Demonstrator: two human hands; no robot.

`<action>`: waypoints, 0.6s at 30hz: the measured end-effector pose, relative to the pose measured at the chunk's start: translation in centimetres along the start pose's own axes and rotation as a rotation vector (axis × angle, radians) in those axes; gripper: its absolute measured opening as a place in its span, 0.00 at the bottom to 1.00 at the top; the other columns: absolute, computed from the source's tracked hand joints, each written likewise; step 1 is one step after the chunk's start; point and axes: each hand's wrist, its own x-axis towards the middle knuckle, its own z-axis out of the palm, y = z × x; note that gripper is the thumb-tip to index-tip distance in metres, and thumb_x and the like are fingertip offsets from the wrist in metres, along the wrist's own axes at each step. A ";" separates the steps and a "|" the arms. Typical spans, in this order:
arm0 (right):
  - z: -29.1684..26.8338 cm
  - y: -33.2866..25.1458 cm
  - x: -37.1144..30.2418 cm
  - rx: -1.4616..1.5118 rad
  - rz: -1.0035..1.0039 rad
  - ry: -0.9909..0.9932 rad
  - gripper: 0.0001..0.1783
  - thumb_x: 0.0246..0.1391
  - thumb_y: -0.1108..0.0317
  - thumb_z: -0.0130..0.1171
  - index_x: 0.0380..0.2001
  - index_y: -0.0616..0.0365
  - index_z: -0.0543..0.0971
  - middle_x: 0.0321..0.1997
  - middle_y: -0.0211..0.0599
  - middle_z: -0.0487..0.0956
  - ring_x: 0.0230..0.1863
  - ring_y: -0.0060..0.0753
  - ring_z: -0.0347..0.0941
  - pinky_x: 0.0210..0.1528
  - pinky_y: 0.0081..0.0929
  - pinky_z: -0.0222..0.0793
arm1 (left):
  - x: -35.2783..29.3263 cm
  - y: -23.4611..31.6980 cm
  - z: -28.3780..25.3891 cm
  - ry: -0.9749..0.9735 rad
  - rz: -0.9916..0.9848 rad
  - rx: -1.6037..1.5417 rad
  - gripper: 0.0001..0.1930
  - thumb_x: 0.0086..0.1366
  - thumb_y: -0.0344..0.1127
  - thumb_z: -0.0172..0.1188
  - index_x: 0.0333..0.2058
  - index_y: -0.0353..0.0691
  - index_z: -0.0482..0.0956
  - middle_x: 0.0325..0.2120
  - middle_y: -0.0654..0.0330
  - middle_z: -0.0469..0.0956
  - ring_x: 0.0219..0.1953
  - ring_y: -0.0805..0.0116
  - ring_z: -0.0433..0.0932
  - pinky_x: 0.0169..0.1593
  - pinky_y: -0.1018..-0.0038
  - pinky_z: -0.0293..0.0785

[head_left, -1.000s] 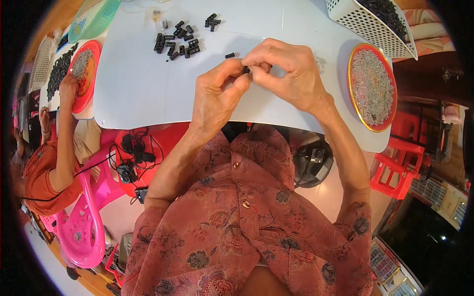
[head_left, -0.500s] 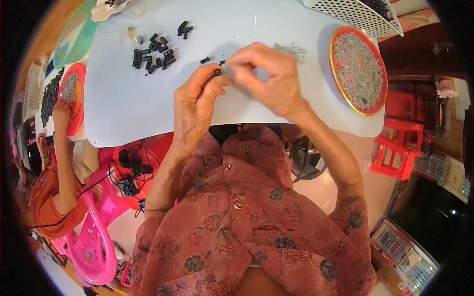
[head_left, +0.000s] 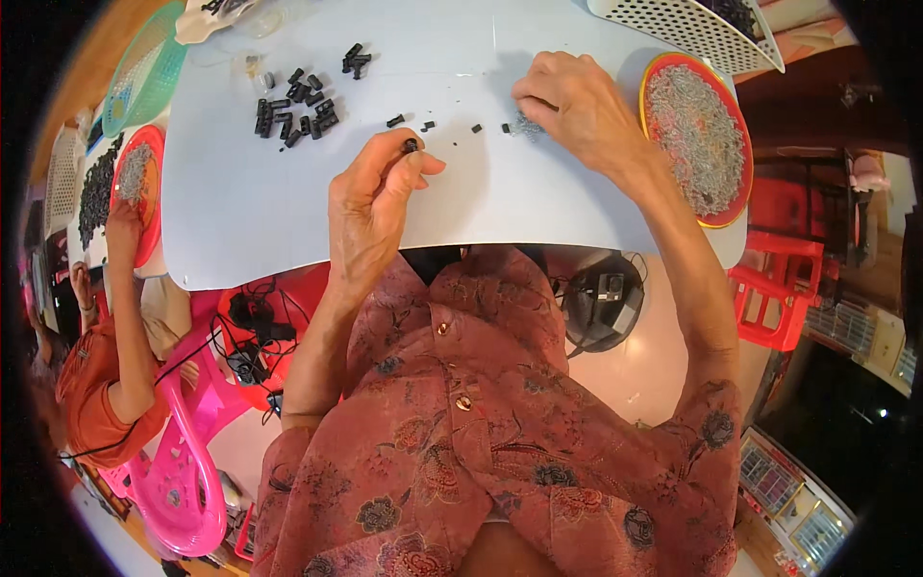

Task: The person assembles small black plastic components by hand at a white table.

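Note:
My left hand (head_left: 370,207) hovers over the white table (head_left: 240,212) and pinches a small black plastic piece (head_left: 411,145) between thumb and fingertips. My right hand (head_left: 577,111) rests farther right on the table, its fingertips down on a small heap of grey metal bits (head_left: 526,125). A few loose black pieces (head_left: 428,125) lie between the two hands. A larger cluster of black pieces (head_left: 293,108) lies to the upper left.
A red-rimmed plate of grey metal bits (head_left: 697,135) sits at the right. A white perforated basket (head_left: 673,24) is at the top right. Another person in orange (head_left: 96,385) sits at left, their hand at a red plate (head_left: 135,188). Red stool (head_left: 779,288) at right.
My hands, which were together working one piece, have parted. The right hand moved right to the grey heap; the left keeps the black piece.

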 end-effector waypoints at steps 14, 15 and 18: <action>2.4 -2.4 2.7 0.158 0.122 0.018 0.04 0.44 0.71 0.58 0.25 0.59 0.77 0.24 0.36 0.74 0.28 0.40 0.72 0.35 0.37 0.65 | -0.5 -0.1 -1.7 0.038 -0.024 0.011 0.09 0.63 0.28 0.53 0.41 0.33 0.73 0.26 0.61 0.80 0.30 0.79 0.72 0.34 0.81 0.69; 2.4 -2.8 3.3 0.157 0.117 0.014 0.04 0.44 0.71 0.58 0.25 0.59 0.77 0.24 0.36 0.74 0.28 0.40 0.72 0.35 0.37 0.65 | -0.6 -0.2 -1.8 0.044 -0.024 0.009 0.09 0.63 0.28 0.53 0.41 0.33 0.73 0.26 0.61 0.80 0.30 0.79 0.72 0.34 0.81 0.69; 2.7 -4.2 5.4 0.370 0.168 -0.023 0.06 0.44 0.70 0.58 0.28 0.60 0.77 0.26 0.40 0.75 0.30 0.44 0.73 0.36 0.38 0.69 | -0.8 -0.3 -2.1 0.079 -0.033 -0.051 0.08 0.64 0.29 0.53 0.40 0.34 0.73 0.26 0.61 0.79 0.29 0.79 0.70 0.34 0.82 0.68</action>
